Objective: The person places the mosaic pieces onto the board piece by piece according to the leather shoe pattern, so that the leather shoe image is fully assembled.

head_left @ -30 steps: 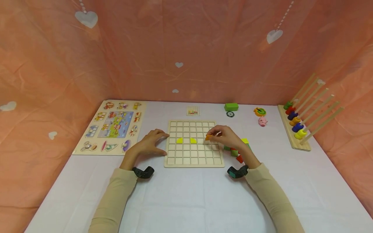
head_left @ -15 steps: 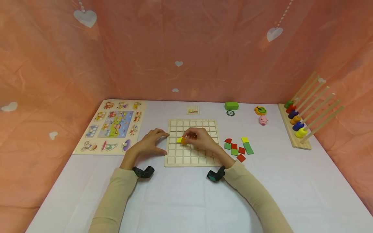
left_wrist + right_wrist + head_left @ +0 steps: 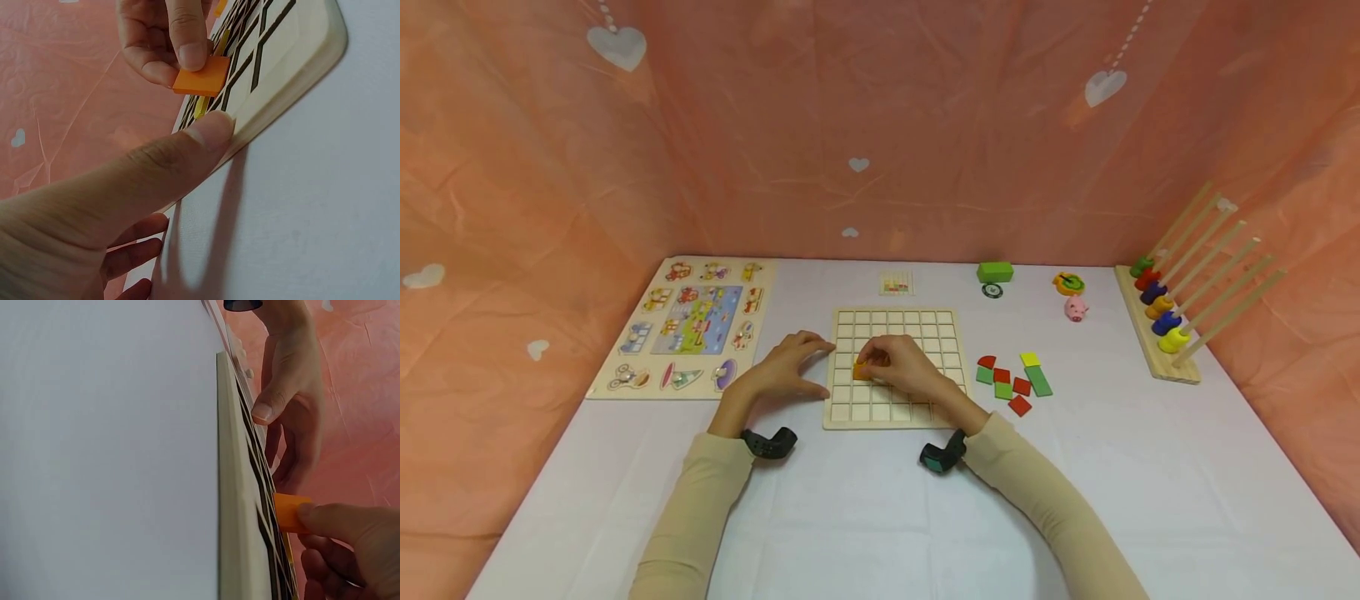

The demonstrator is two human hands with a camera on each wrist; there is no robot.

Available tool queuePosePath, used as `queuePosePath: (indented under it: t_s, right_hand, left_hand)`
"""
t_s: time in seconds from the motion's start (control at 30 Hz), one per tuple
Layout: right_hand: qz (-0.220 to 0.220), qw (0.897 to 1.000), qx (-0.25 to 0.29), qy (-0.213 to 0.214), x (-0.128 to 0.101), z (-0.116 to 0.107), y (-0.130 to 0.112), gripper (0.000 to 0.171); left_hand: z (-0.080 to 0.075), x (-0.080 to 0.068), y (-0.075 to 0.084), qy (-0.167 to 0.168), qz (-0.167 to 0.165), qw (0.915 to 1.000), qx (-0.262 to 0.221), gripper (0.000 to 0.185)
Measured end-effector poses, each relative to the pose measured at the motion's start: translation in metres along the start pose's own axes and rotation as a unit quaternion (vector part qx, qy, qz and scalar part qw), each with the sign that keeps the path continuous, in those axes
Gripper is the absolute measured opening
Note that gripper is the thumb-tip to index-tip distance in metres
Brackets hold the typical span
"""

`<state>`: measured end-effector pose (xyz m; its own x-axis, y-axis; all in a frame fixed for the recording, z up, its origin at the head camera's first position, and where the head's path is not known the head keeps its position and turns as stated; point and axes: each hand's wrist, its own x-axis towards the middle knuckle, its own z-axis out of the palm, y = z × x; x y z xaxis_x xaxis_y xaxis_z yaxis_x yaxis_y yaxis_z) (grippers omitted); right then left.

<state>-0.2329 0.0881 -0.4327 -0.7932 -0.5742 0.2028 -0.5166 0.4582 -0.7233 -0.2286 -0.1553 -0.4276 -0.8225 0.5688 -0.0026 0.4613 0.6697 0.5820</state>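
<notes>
The right hand pinches an orange tile over the grid board, apparently to keep one edge clear, while the left hand, fingers apart, seemingly steadies the board's side.

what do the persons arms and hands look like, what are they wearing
Both the left hand and the right hand are bare, with no gloves showing. The left sleeve and right sleeve are long, plain beige. Each wrist has a small black device: the left device is curved, and the right device shows a teal patch.
</notes>
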Motion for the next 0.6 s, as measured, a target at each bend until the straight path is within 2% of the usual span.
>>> queuePosePath:
  t_s: [0.23, 0.6]
  right_hand:
    - [-0.009, 0.998, -0.069, 0.001, -0.0013, -0.0003, -0.0029, 0.010]
    - [-0.019, 0.994, -0.109, -0.016, -0.0036, -0.0019, -0.0071, 0.006]
  left_hand:
    - [-0.0016, -0.0002, 0.0004, 0.001, 0.006, 1.0000, -0.002, 0.075]
    - [-0.0005, -0.0006, 0.0003, -0.001, 0.006, 0.9999, 0.012, 0.074]
